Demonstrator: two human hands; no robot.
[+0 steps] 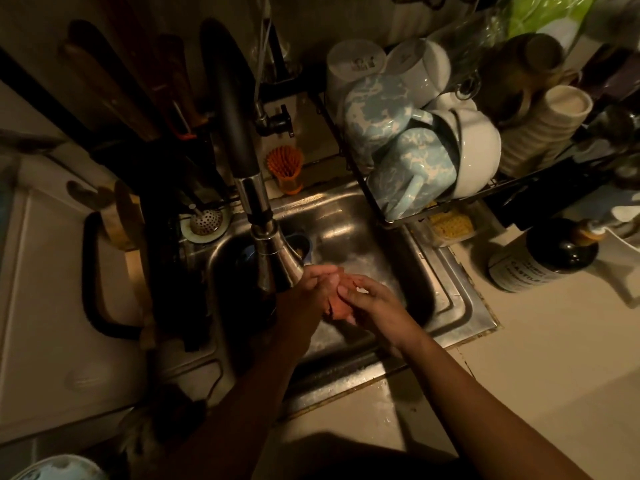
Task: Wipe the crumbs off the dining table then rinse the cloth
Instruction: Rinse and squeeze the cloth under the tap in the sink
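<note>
Gleaming dully as brushed stainless steel, wet-streaked, along the sink (460, 306) rim. Shining as polished chrome on the faucet head (277, 261), turning to a smooth matt black on the faucet neck (232, 109). Looking soft, wet and crumpled in the salmon cloth (337, 303). Glinting as glossy glazed ceramic on the mottled blue mugs (408, 168) and the white bowl (478, 147). Showing as thin black wire in the dish rack (367, 188), as translucent orange plastic in the brush (285, 168). Appearing dark and glossy, with a matt paper label, on the bottle (550, 254). Lying smooth and matt across the pale countertop (554, 358).
</note>
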